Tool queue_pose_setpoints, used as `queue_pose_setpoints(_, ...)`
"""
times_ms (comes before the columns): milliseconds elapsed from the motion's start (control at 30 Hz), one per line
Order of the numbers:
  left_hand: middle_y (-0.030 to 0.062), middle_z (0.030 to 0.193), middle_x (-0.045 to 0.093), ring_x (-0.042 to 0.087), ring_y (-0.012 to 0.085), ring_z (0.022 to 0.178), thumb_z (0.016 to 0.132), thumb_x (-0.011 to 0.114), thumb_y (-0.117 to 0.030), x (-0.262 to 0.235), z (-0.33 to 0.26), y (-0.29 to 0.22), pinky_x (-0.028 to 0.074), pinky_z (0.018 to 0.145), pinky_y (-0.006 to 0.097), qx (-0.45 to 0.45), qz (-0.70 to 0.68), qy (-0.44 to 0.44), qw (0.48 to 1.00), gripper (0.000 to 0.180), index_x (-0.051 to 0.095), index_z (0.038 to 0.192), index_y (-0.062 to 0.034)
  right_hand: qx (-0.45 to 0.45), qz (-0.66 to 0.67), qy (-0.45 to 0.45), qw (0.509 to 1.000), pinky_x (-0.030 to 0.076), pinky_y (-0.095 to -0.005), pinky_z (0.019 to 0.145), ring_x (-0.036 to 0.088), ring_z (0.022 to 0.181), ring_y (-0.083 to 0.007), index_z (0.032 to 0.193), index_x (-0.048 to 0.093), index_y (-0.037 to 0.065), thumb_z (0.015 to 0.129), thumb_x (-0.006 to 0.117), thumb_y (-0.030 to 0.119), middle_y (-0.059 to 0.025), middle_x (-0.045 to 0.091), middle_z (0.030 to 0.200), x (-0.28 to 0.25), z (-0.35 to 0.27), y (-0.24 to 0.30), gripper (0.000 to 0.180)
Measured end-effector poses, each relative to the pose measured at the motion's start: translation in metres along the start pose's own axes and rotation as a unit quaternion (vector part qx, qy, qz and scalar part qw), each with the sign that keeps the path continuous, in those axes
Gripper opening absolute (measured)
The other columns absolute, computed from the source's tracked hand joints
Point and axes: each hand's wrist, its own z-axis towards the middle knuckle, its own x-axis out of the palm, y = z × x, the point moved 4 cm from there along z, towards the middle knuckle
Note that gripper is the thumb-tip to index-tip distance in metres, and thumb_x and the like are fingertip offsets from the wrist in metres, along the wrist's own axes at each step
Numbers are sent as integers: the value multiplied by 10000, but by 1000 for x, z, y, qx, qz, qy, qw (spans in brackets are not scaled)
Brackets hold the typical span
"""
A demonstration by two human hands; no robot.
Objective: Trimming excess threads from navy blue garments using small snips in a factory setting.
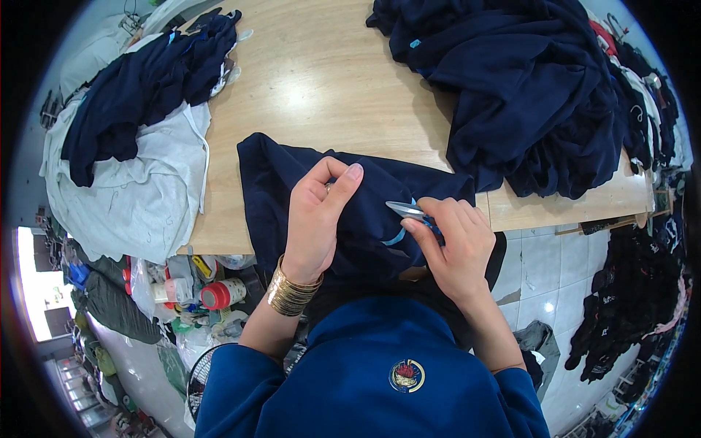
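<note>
Presently, right hand [458, 244]: gripping metal snips [403, 209], frame centre.
Left hand [315, 212]: fingers curled; whether they pinch anything, I cannot tell.
Navy cloth [276, 175]: mid-frame, beneath both hands.
Light-blue strip [395, 238]: on the cloth, no cut piece visible; work looks unfinished, finished part unclear.

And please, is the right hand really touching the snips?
Touching. The head view shows the right hand gripping the snips between its thumb and fingers.

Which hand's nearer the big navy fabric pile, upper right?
Right. The right hand, holding small snips, is on the near side of the pile; the left hand is farther left, by the navy garment.
</note>
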Motion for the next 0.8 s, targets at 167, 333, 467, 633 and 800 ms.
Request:
queue_pose_setpoints(167,-51,746,549,455,0,683,905,550,-120,0,2,2,371,678,161,-32,-40,-11,999,127,534,792,-63,20,43,-56,997,344,-285,522,507,577,-172,844,611,62,760,697,237,-36,560,680,1,-3,-10,212)
queue_pose_setpoints(333,-46,751,556,469,9,691,910,542,-125,-3,3,5,388,674,169,-39,-59,-7,997,134,533,788,-71,1,18,-23,1000,334,-285,524,487,573,-169,863,606,49,749,707,246,-32,533,673,3,-6,-5,249)
queue_pose_setpoints(467,-53,743,545,465,7,691,909,545,-133,-3,3,7,385,670,166,-50,-62,-13,997,139,533,783,-74,-4,16,-28,999,331,-284,523,485,572,-169,868,606,54,745,708,251,-32,531,670,6,-6,-4,254)
queue_pose_setpoints(633,-57,741,539,457,4,690,909,546,-136,-4,2,8,384,669,166,-58,-66,-13,996,144,532,778,-79,-15,5,-32,999,334,-285,524,482,567,-169,868,610,60,747,705,255,-26,528,659,8,-4,-1,249)
queue_pose_setpoints(800,-51,751,554,477,11,690,910,545,-143,-4,2,10,400,666,171,-59,-73,-10,996,145,532,781,-78,-9,20,-37,999,346,-286,530,495,572,-173,869,611,59,751,703,241,-33,545,672,9,-2,-1,235)
